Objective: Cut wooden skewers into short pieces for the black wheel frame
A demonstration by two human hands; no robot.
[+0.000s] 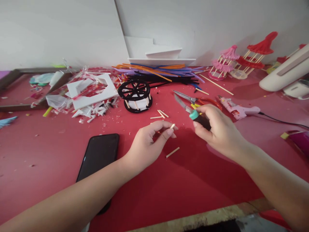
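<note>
My left hand [151, 141] pinches a short wooden stick piece [172, 126] between thumb and fingertips, just above the red table [48, 151]. My right hand [217, 129] is closed round a cutter [193, 113] with a teal collar and dark handle; its metal blade points up and left, a little right of the stick piece. One cut stick [173, 152] lies below my left hand. Several more short sticks [160, 114] lie by a black-and-white wheel model [136, 95].
A black phone [98, 158] lies left of my left forearm. Red-handled scissors [193, 98] and a glue gun [238, 110] with its cable lie behind my right hand. Coloured straws [156, 71], white foam scraps [89, 93], two small tower models [241, 58] and a wooden frame [29, 87] line the back.
</note>
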